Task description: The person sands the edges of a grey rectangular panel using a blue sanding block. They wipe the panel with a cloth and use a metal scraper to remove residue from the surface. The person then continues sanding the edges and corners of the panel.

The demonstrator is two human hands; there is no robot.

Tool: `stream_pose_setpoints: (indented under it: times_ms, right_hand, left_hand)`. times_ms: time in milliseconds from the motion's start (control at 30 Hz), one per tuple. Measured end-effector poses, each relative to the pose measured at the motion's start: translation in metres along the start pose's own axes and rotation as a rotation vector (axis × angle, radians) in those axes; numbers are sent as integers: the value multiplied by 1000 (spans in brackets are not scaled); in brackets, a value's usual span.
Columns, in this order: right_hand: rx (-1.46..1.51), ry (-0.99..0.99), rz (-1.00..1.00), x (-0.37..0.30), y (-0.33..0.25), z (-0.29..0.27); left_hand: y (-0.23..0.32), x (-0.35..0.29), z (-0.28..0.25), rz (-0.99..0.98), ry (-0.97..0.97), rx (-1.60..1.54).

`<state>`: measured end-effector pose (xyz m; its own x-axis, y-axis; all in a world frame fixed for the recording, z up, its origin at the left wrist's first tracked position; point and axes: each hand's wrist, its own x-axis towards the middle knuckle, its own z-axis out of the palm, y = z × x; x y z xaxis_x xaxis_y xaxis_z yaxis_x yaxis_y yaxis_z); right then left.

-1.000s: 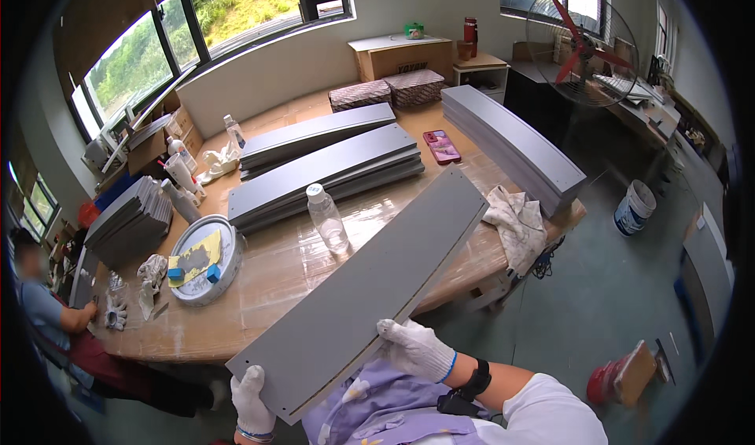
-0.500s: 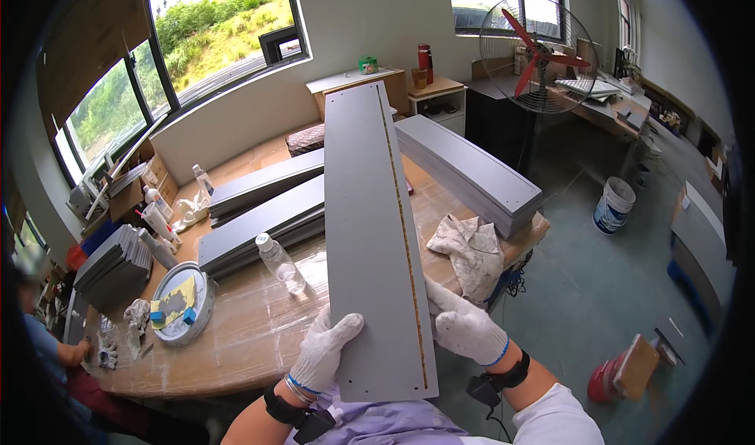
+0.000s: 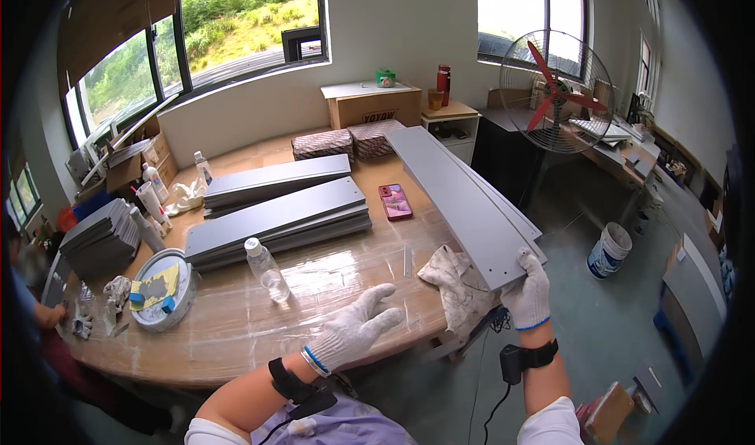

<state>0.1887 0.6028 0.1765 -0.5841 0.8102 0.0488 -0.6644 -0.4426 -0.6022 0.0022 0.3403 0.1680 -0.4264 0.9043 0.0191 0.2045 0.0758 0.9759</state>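
Observation:
My right hand (image 3: 525, 294), in a white knit glove, grips the near end of a long grey panel (image 3: 460, 205), thumb on top. The panel lies over the right-hand stack of grey panels (image 3: 515, 223), slightly out of line with it. My left hand (image 3: 358, 324), gloved too, hovers over the near table edge with fingers apart and nothing in them. A stained cloth (image 3: 452, 284) rests beside the right-hand stack. A clear bottle with a white cap (image 3: 267, 270) stands beyond my left hand.
Two more panel stacks (image 3: 275, 221) lie on the film-covered table (image 3: 346, 264), with a pink phone (image 3: 395, 202) to their right. A round lid (image 3: 189, 295) with a sponge sits at left. A fan (image 3: 555, 91) stands back right, a bucket (image 3: 610, 250) on the floor. Another person (image 3: 47, 315) is far left.
The panel has gone from upright before me, between both hands, onto the right-hand stack. My left hand has let go of it. The view has shifted, and the phone now shows fully.

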Motion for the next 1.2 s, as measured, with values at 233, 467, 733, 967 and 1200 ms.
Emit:
stream_pose_setpoints:
  times_ms: [233,467,733,967,1200]
  right_hand:
    - [-137,88,-63,119,-36,-28]
    - [-147,93,-60,159,-27,-52]
    - [-158,215,-101,162,-25,-70]
    - [-196,208,-131,173,-33,-85]
    - [-252,298,-50,183,-38,-100]
  left_hand:
    - [-39,-74,-80,-94,356,-235]
    - [-57,-129,-131,-20,604,-221]
    - [-68,-169,-172,7,791,-224]
    - [-72,-175,-175,11,813,-228]
    - [-64,-187,-188,15,863,-167]
